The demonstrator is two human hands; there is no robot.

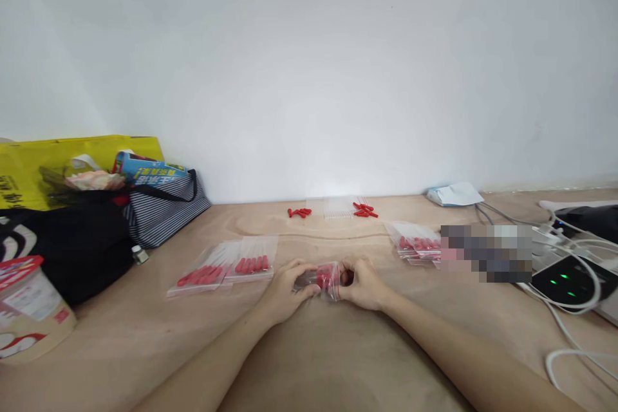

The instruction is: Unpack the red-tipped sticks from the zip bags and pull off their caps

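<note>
Both of my hands meet at the middle of the table around a small clear plastic bag with red pieces inside. My left hand pinches the bag's left end, fingers closed on it. My right hand grips the right end, fingers curled round it. Two filled clear bags with red pieces lie flat just left of my hands. A pile of similar filled bags lies to the right. Loose red pieces and more red pieces lie farther back near the wall beside empty clear bags.
A striped bag, a black bag and a yellow bag crowd the left side. A white packet stands at the near left. A power strip, white cables and a black device fill the right. A face mask lies at the wall.
</note>
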